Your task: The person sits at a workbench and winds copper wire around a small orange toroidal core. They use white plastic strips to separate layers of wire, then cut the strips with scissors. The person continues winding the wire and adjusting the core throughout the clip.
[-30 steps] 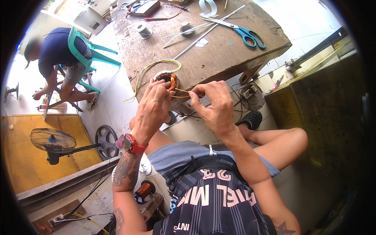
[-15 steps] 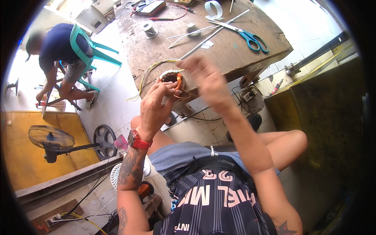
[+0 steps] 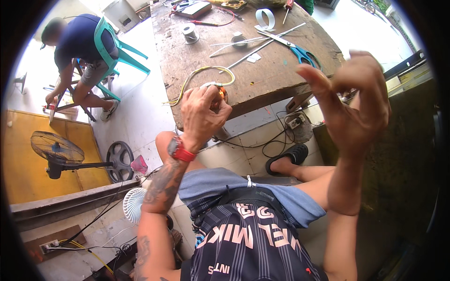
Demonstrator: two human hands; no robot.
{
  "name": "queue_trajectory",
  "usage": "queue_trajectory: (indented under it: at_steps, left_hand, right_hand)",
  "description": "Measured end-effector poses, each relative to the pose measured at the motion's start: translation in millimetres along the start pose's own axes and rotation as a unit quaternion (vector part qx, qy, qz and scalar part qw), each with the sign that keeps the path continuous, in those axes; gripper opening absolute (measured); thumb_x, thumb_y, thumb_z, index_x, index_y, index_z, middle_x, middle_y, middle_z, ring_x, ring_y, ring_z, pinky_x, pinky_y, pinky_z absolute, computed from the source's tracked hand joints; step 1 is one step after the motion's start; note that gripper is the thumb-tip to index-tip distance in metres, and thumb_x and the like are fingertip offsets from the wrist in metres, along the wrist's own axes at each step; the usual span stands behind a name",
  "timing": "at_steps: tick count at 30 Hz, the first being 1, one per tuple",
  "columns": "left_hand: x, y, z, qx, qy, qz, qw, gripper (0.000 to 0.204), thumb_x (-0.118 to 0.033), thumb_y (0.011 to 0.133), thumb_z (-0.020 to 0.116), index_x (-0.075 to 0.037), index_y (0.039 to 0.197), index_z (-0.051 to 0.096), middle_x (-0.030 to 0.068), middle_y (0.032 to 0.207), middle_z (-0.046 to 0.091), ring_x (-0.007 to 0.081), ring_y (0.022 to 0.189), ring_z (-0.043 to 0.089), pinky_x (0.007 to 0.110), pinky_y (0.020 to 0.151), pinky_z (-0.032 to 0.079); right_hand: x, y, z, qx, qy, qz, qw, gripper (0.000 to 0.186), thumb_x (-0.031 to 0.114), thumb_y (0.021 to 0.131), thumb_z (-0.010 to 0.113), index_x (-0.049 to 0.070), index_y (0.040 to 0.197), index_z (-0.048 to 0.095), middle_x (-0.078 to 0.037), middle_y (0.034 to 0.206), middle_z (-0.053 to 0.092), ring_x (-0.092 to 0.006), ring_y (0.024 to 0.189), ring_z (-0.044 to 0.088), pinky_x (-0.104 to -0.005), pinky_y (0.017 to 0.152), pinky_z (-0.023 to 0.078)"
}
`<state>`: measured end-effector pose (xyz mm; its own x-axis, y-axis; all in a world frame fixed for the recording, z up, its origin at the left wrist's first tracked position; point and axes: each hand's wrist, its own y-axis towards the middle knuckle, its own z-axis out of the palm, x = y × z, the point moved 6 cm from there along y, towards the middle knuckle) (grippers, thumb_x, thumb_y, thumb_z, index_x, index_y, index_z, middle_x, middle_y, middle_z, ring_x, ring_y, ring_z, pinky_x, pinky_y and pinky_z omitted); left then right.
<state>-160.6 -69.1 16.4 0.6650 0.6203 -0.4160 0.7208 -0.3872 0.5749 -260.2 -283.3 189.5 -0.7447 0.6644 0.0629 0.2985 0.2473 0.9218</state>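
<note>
At the near left corner of the wooden table, my left hand grips a ring-shaped motor stator with orange copper windings. The hand covers most of the stator. Yellow and white lead wires loop from it over the tabletop. My right hand is raised to the right, past the table's edge. Its fingers are curled in, the thumb sticks out to the left, and motion blurs it slightly. Whatever it holds, if anything, is too fine to make out.
On the table lie blue-handled scissors, a wire spool, white sleeving, a tape roll and a screwdriver. Another person bends forward on a green chair. A fan stands left.
My right hand has swung from beside the stator far out to the right and nearer to me. The left hand has turned over the stator, covering more of it. The view has shifted slightly.
</note>
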Motion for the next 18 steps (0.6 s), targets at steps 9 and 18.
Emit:
queue_trajectory:
  at_steps: [9, 18]
  left_hand:
    - [16, -25, -12, 0.142, -0.067, -0.024, 0.987, 0.010, -0.002, 0.097, 0.067, -0.004, 0.107, 0.063, 0.0139, 0.121, 0.076, 0.0381, 0.138, 0.061, 0.067, 0.125, 0.030]
    - [10, -22, -12, 0.123, -0.040, 0.044, 0.991, 0.018, 0.003, 0.092, 0.069, 0.000, 0.107, 0.061, 0.0159, 0.107, 0.068, 0.0377, 0.117, 0.065, 0.049, 0.105, 0.052]
  right_hand:
    - [-4, -88, 73, 0.009, 0.036, 0.317, 0.948, 0.014, 0.007, 0.089, 0.083, 0.003, 0.099, 0.075, -0.006, 0.090, 0.073, -0.0178, 0.081, 0.066, -0.0328, 0.074, 0.056]
    - [3, -167, 146, 0.085, 0.067, 0.407, 0.907, 0.013, 0.014, 0.085, 0.080, 0.006, 0.086, 0.070, -0.006, 0.082, 0.068, -0.0280, 0.082, 0.061, -0.0410, 0.080, 0.050]
